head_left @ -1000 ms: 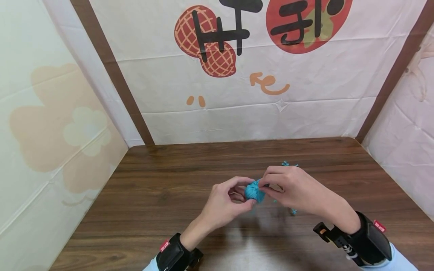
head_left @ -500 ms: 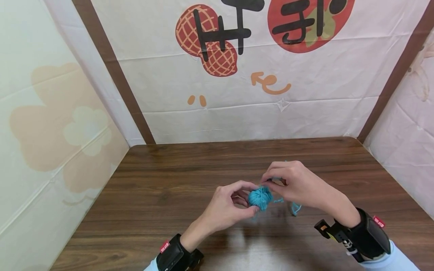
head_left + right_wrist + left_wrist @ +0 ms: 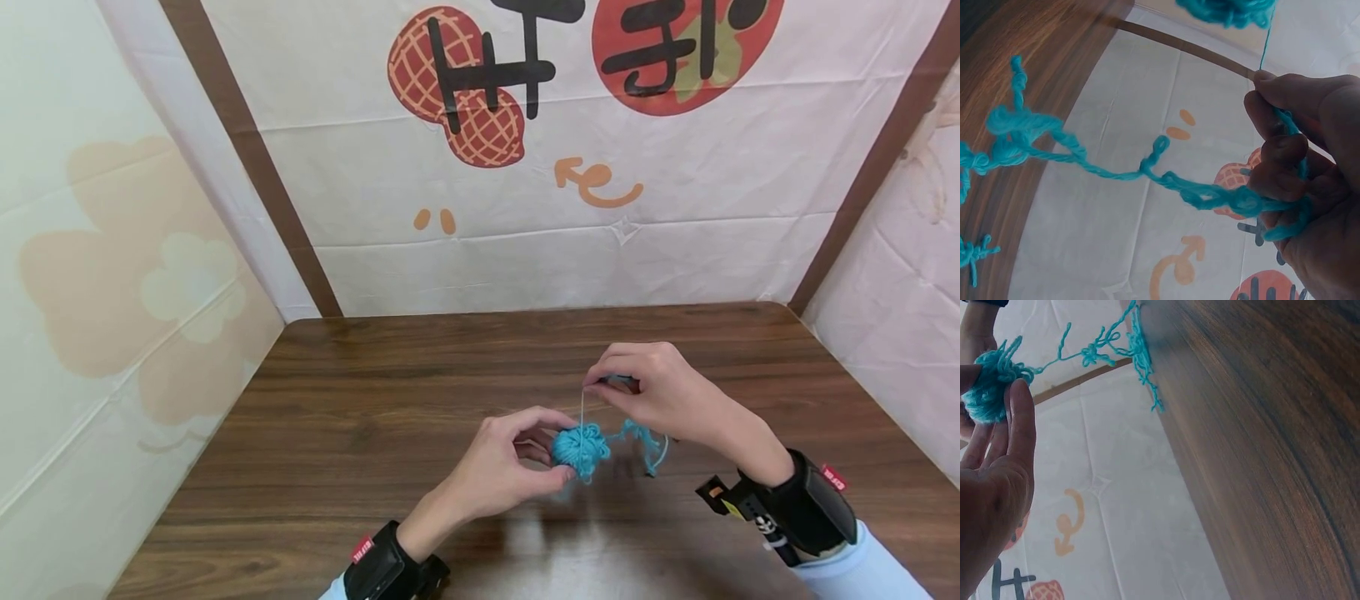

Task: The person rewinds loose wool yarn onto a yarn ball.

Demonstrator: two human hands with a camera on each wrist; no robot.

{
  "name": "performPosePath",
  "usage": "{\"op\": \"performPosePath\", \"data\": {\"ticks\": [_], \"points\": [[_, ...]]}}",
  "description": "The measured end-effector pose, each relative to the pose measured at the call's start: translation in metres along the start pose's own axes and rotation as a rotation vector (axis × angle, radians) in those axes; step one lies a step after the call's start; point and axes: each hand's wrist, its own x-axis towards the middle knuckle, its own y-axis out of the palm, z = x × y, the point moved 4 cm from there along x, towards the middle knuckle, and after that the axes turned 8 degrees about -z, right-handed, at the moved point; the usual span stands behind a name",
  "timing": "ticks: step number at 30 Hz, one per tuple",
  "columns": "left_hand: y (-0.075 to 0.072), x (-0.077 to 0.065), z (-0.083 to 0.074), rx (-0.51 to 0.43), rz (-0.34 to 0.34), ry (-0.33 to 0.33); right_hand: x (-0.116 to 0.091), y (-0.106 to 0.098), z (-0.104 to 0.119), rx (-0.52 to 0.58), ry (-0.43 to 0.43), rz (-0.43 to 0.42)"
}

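A small ball of turquoise yarn (image 3: 581, 452) is gripped between the thumb and fingers of my left hand (image 3: 498, 458), above the table. My right hand (image 3: 663, 390) is up and to the right of it, its thumb and forefinger pinching a yarn strand (image 3: 582, 408) that runs taut to the ball. In the right wrist view, more yarn (image 3: 1204, 194) passes through the curled fingers and trails away, knotted and looped. From the left wrist, the ball (image 3: 988, 387) shows loose loops on one side, and a knotted tail (image 3: 1094, 353) leads off it.
The brown wooden table (image 3: 337, 467) spreads beneath both hands. A printed white cloth (image 3: 480, 275) hangs behind its far edge, with more cloth at the left (image 3: 150, 375) and right. Each wrist wears a black camera band (image 3: 810, 517).
My right hand has risen away from the ball, drawing the strand out into a taut line. The ball has shifted slightly right and down, and more loose yarn shows beneath the right hand.
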Motion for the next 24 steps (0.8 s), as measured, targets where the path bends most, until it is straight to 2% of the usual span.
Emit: {"op": "performPosePath", "data": {"ticks": [9, 16, 24], "points": [[0.003, -0.002, -0.001, -0.024, 0.026, 0.031, 0.000, -0.003, -0.009, -0.014, 0.007, -0.052], [0.004, -0.003, -0.002, -0.020, 0.059, 0.039, -0.005, -0.004, -0.021, -0.032, 0.058, -0.045], [0.007, -0.004, -0.002, -0.057, 0.076, 0.045, -0.009, -0.006, -0.034, -0.049, 0.101, -0.049]]}}
